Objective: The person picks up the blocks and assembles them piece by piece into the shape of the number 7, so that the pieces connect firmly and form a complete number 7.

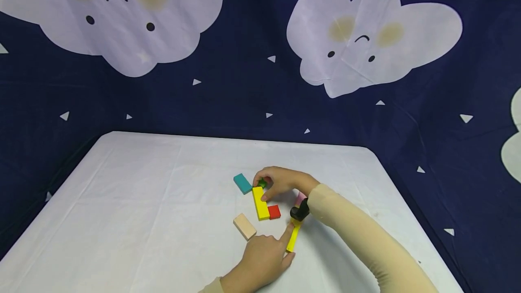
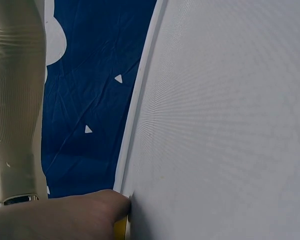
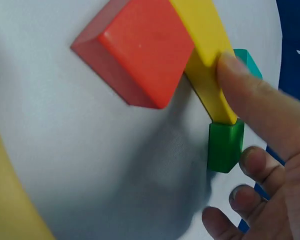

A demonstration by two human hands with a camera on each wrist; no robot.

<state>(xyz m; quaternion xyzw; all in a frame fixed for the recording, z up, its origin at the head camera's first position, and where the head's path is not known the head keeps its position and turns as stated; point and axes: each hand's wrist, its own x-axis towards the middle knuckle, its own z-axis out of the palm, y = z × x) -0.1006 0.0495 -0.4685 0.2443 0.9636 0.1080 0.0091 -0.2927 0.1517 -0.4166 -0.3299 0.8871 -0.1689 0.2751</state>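
In the head view, my right hand (image 1: 282, 181) pinches the far end of a long yellow block (image 1: 261, 204), thumb on its side. A small green block (image 3: 225, 146) meets that end, near the curled fingers in the right wrist view. A red block (image 1: 274, 212) lies beside the near end of the same yellow block. Closer to the front, my left hand (image 1: 263, 257) holds a second yellow block (image 1: 294, 235) with index finger at its far end and thumb at its near end. In the left wrist view, only a sliver of this yellow block (image 2: 120, 229) shows.
A teal block (image 1: 243, 183) lies left of the right hand, and a plain wooden block (image 1: 244, 226) left of the left hand. A pink block (image 1: 300, 198) is partly hidden behind a black device (image 1: 300, 210) at the right wrist. White cloth covers the table (image 1: 134, 202).
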